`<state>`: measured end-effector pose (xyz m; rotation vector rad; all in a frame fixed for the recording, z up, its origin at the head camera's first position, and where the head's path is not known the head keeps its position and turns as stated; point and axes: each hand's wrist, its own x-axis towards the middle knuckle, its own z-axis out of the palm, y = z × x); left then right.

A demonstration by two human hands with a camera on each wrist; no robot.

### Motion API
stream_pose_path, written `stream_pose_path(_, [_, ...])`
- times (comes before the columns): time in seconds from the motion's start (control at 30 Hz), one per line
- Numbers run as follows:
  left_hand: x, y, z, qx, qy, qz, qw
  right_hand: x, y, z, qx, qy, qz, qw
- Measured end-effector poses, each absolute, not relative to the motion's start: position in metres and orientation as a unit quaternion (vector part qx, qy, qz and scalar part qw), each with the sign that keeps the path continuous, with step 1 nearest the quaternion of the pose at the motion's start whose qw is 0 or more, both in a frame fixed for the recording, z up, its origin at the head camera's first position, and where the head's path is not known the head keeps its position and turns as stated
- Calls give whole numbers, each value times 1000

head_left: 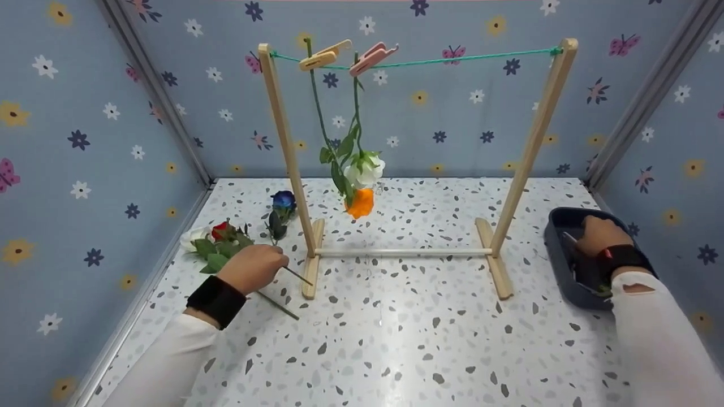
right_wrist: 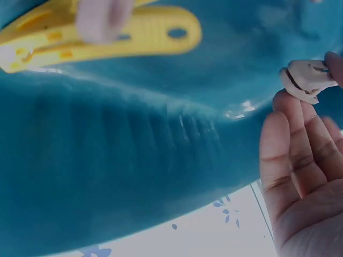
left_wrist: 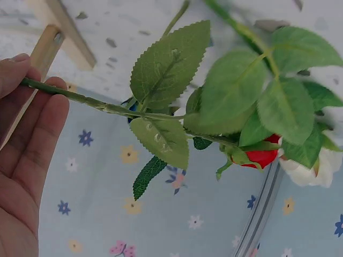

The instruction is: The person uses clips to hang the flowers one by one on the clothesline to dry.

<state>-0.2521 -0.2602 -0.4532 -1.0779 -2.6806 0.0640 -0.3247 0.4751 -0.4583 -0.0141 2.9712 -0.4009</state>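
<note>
Pinching the thin green stem of the red artificial rose (left_wrist: 261, 156), left hand (head_left: 251, 267) should lift gently, while right hand (head_left: 595, 234) fingers 1 white plastic clothespin (right_wrist: 306, 80) inside the dark blue tray (head_left: 561, 257).

text: none readable | labels: none | wallpaper: flower and butterfly prints only

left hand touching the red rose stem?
Touching. Left wrist view shows the left hand with the red rose's stem lying across its fingertips.
</note>
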Motion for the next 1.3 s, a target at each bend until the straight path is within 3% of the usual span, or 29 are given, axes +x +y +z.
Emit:
stream_pose_path(0.2, [-248,-255,-434,-376,-911,7,168,-324,479,-448,-5,985,-157,75])
stream_pose_path(0.6, [-240,-238,-397,-380,-900,-32,209,-322,459,-415,-26,972,-233,25])
stream_pose_path(1.13, [-237,-199,-326,-339,-853,-318,235,-287,361,-366,-177,955,-235,27])
stream_pose_path(1.3, [-241,-176,-318,-319,-829,-411,205,-277,331,-357,-225,937,-269,18])
